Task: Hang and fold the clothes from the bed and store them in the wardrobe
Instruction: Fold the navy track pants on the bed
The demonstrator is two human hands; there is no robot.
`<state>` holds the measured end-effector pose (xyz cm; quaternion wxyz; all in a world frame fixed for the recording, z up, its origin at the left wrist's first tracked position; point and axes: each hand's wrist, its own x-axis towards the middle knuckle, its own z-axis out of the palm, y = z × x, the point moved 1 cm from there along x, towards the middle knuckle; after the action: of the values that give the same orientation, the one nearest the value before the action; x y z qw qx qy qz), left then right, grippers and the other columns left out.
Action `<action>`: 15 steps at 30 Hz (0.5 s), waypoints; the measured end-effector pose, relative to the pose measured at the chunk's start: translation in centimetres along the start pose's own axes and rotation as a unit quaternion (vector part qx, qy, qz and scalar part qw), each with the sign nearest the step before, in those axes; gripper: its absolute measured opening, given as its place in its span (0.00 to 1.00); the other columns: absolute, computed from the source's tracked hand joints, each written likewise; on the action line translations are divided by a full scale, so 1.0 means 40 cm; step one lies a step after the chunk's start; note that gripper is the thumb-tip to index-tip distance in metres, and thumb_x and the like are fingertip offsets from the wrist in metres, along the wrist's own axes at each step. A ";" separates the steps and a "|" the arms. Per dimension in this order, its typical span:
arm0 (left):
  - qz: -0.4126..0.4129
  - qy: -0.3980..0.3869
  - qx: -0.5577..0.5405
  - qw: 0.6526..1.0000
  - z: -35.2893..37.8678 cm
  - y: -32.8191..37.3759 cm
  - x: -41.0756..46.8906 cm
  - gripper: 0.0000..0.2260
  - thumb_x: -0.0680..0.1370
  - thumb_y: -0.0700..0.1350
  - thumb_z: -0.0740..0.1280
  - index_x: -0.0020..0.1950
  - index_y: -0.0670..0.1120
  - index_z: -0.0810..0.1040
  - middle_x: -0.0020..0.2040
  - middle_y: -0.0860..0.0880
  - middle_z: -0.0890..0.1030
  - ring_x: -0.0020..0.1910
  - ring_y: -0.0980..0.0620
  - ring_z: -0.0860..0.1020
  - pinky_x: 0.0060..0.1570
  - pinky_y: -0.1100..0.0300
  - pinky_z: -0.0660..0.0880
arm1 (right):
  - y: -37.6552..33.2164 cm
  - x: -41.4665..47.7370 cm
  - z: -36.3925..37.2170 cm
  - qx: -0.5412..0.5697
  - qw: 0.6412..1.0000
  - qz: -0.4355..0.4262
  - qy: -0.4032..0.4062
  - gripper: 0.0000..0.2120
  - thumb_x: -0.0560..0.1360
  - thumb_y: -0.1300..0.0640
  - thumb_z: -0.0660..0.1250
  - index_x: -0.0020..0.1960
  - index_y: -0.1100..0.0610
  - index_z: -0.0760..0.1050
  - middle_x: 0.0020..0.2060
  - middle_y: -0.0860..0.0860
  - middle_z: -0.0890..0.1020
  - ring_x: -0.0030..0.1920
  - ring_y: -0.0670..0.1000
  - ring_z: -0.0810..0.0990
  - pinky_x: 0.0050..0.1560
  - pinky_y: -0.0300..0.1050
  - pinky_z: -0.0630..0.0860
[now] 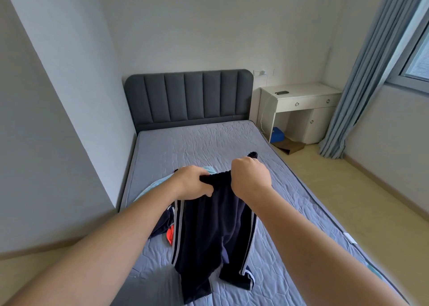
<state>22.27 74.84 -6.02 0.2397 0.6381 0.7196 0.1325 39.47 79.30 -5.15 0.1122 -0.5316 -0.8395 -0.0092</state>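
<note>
Two-handed hold: left hand (192, 182) and right hand (249, 178) clenched on waistband of navy striped trousers (213, 236), long axis hanging straight below the grip, cuffs resting on bed (209, 143).

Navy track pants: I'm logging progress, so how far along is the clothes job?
Done: nothing visible; no wardrobe in view. In hand: left hand and right hand grip the navy track pants at the waistband, legs on the bed. Left: light blue garment and navy-and-orange garment lie crumpled.
</note>
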 end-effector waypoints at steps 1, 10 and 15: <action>0.003 -0.008 -0.026 1.000 -0.002 -0.004 -0.002 0.05 0.66 0.54 0.73 0.40 0.57 0.81 0.37 0.56 0.82 0.39 0.57 0.80 0.37 0.60 0.75 | 0.002 -0.001 0.004 0.002 1.000 -0.006 0.002 0.17 0.72 0.69 0.64 0.34 0.54 0.61 0.34 0.50 0.67 0.41 0.55 0.69 0.40 0.48 0.68; 0.128 0.000 -0.116 0.985 -0.014 -0.017 -0.017 0.18 0.73 0.37 0.74 0.42 0.64 0.82 0.44 0.64 0.76 0.43 0.66 0.77 0.42 0.73 0.70 | 0.027 0.000 0.013 0.079 0.995 -0.046 0.048 0.08 0.71 0.67 0.64 0.46 0.57 0.76 0.43 0.50 0.75 0.45 0.54 0.73 0.36 0.43 0.64; 0.201 0.065 -0.093 0.973 -0.026 0.002 -0.015 0.15 0.73 0.32 0.74 0.43 0.54 0.82 0.48 0.53 0.80 0.47 0.59 0.78 0.49 0.67 0.73 | 0.030 0.008 0.008 0.227 0.968 -0.088 -0.055 0.16 0.71 0.67 0.63 0.54 0.53 0.77 0.52 0.50 0.73 0.51 0.54 0.74 0.48 0.49 0.76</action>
<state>21.84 74.39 -5.00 0.2189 0.7346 0.5752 0.2858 40.34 80.15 -5.52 0.1824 -0.4164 -0.8678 0.2005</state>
